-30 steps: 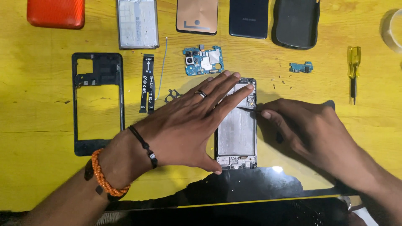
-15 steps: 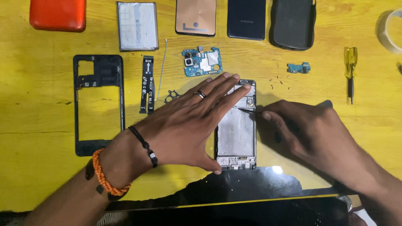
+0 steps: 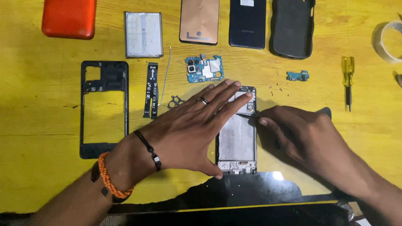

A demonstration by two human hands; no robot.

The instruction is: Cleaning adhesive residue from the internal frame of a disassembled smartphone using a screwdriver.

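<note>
**Pinning down the opened phone while working at its upper edge**

I am pressing the opened phone chassis [image 3: 236, 140] flat against the yellow table [image 3: 37, 109], where it is lying upright just in front of the dark glossy panel [image 3: 234, 194]. My left hand [image 3: 190, 129] is lying over its left side with the fingers spread and flat, pinching nothing, fingertips reaching its top corner. My right hand [image 3: 299, 134] is coming in from the chassis's right side, fingers pressed together around a thin tool [image 3: 252, 116] whose tip is touching the upper right of the frame; I cannot tell what kind of tool it is.

I am judging this chassis to be light, thin and rather fragile, stiff along its rim but delicate across the exposed middle, so I would be holding it by the outer edges and keeping pressure off the centre.

Just above the chassis the blue circuit board [image 3: 204, 69] is lying, and a small connector board [image 3: 297, 75] is sitting up and to its right, with tiny screws [image 3: 278, 87] scattered between. Left of the chassis a flex cable [image 3: 151, 89] and the empty black mid-frame [image 3: 104, 109] are resting. Well right of it a yellow-handled screwdriver [image 3: 347, 79] is lying.
</note>
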